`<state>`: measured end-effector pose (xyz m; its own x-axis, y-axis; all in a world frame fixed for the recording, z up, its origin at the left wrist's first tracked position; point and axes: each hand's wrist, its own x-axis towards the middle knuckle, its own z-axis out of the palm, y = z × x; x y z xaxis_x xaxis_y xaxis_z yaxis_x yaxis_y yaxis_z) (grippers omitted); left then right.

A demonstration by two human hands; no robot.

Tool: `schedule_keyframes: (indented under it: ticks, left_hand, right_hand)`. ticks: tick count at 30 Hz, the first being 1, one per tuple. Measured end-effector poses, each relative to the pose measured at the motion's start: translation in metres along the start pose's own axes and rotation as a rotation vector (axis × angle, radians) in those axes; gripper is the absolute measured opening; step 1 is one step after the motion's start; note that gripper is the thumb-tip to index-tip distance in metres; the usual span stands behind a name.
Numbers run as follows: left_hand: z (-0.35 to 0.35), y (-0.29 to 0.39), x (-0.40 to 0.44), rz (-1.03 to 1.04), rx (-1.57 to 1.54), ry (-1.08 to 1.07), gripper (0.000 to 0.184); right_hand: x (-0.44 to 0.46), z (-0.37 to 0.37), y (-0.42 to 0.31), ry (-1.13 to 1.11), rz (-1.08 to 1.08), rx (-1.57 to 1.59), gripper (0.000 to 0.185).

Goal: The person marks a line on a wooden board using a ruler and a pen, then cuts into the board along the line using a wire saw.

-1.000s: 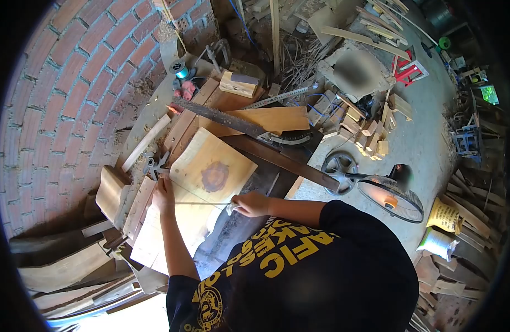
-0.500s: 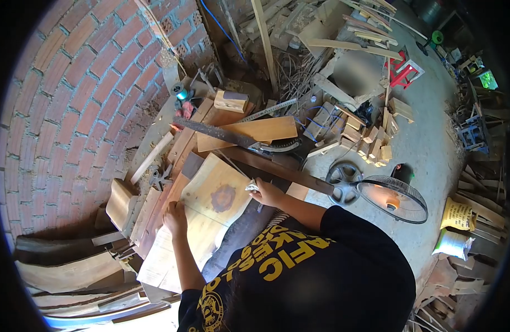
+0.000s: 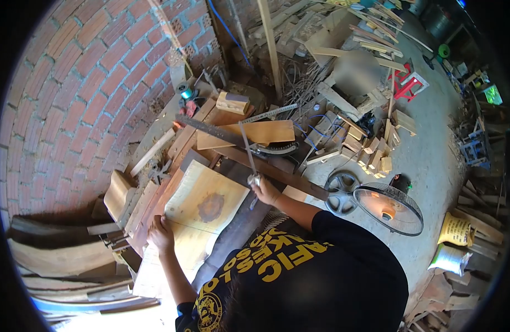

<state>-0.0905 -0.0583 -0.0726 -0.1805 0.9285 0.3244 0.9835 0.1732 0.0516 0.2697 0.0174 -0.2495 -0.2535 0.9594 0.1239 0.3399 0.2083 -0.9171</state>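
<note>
A pale wooden board [image 3: 202, 191] with a wavy edge, a dark round knot and a thin line across it lies on the dark work surface [image 3: 233, 224]. My left hand [image 3: 161, 235] is closed at the board's left edge, with its fingers curled and partly hidden. Beyond the board's right edge, my right hand [image 3: 267, 192] grips a long thin strip [image 3: 246, 145] with a shiny metal part at the fist. The strip points up and away; its exact kind cannot be made out.
A dark beam [image 3: 219, 131] and an orange-brown plank [image 3: 266, 133] lie ahead. To the right stand a spoked wheel [image 3: 342, 192], a fan [image 3: 389, 207] and stacked wood offcuts [image 3: 371, 149]. A brick wall [image 3: 94, 110] rises on the left, with curved timber [image 3: 61, 257] below it.
The thin strip has swung from slanting across the board's top edge to standing more upright, away from the board. The board and my left hand have shifted left and nearer in view.
</note>
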Motion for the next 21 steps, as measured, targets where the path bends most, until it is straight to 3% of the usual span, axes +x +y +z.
schedule_keyframes:
  ticks: [1, 3, 6, 8, 11, 13, 14, 15, 17, 18, 21]
  left_hand:
    - [-0.003, -0.001, -0.005, -0.02, 0.013, -0.008, 0.027]
    - [-0.012, -0.004, -0.015, -0.104, -0.103, -0.049, 0.027]
    - [-0.003, -0.003, -0.036, -0.14, -0.297, -0.02, 0.03]
    - [0.003, 0.011, -0.042, -0.118, -0.344, -0.019, 0.033]
    - [0.01, 0.03, -0.038, -0.18, -0.358, -0.107, 0.029]
    - [0.043, 0.022, -0.043, -0.087, -0.317, -0.073, 0.029]
    - [0.046, 0.029, -0.041, -0.128, -0.229, -0.222, 0.028]
    - [0.057, 0.03, -0.039, -0.016, -0.259, -0.108, 0.025]
    - [0.07, 0.042, -0.045, -0.112, -0.171, -0.266, 0.027]
    - [0.088, 0.04, -0.054, -0.034, -0.167, -0.137, 0.03]
    - [0.081, 0.049, -0.063, -0.127, -0.255, -0.371, 0.033]
  right_hand:
    - [0.005, 0.004, 0.007, 0.06, 0.029, 0.047, 0.03]
    - [0.016, 0.001, 0.022, -0.024, 0.133, -0.018, 0.028]
    - [0.033, -0.002, 0.011, -0.044, 0.132, 0.074, 0.025]
    - [0.041, -0.005, -0.008, 0.012, -0.013, 0.046, 0.021]
    - [0.046, -0.012, -0.028, 0.036, 0.044, 0.09, 0.018]
    - [0.045, -0.023, -0.027, 0.197, -0.016, -0.036, 0.019]
    - [0.041, -0.034, -0.033, 0.221, 0.009, -0.056, 0.02]
    - [0.037, -0.045, -0.039, 0.241, 0.035, -0.078, 0.022]
    - [0.027, -0.064, -0.027, 0.057, 0.151, 0.06, 0.025]
    - [0.018, -0.067, -0.019, 0.032, 0.168, 0.05, 0.026]
    - [0.0, -0.068, -0.017, -0.151, 0.365, 0.066, 0.029]
